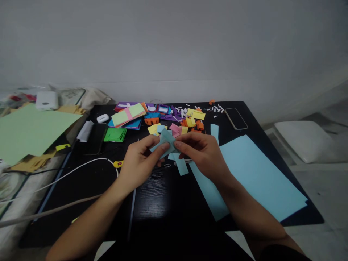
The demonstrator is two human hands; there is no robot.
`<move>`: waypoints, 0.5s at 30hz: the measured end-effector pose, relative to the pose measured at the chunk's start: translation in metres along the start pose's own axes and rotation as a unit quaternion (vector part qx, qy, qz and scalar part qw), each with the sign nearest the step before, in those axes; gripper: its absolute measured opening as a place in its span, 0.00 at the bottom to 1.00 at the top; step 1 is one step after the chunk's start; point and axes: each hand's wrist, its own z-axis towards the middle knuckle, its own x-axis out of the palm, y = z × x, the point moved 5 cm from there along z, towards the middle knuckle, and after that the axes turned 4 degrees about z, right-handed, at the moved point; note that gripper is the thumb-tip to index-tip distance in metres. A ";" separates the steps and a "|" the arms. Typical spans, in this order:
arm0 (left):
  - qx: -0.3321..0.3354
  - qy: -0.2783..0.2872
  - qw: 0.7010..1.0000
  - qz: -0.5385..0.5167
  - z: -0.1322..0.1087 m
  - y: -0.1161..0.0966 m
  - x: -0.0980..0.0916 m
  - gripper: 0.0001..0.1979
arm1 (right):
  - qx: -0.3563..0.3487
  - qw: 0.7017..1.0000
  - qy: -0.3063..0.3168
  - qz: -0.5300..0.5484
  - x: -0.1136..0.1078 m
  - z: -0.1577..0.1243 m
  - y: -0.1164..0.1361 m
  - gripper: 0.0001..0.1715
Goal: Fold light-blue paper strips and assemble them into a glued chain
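Both hands meet over the middle of the black table, holding a folded piece of light blue paper (pixel 168 139). My left hand (pixel 144 154) pinches its left side, with the thumb lying on the front. On the right edge, the thumb and fingers of my right hand (pixel 202 150) are closed on the same paper. A light blue paper strip (pixel 181 166) lies on the table just below the hands. Under my right forearm, large light blue sheets (pixel 258 170) spread across the table's right side. Small folded pink paper pieces (pixel 175 129) lie just behind the fingers.
A phone (pixel 236 119) lies at the back right, another dark phone (pixel 96 138) at the left. Coloured paper bundles (pixel 129 115), green papers (pixel 115 135) and white scraps (pixel 185 110) cover the back. A white cable (pixel 81 166) crosses the left side. A white stool (pixel 301 139) stands at right.
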 end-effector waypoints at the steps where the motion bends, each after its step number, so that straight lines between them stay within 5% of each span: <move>1: 0.000 -0.007 1.000 0.006 -0.001 0.000 0.000 0.12 | -0.002 1.000 -0.003 0.000 0.000 0.000 0.000 0.11; 15: 0.021 -0.043 0.999 0.025 -0.005 -0.004 0.002 0.13 | -0.008 1.000 -0.017 0.000 0.001 -0.002 0.003 0.14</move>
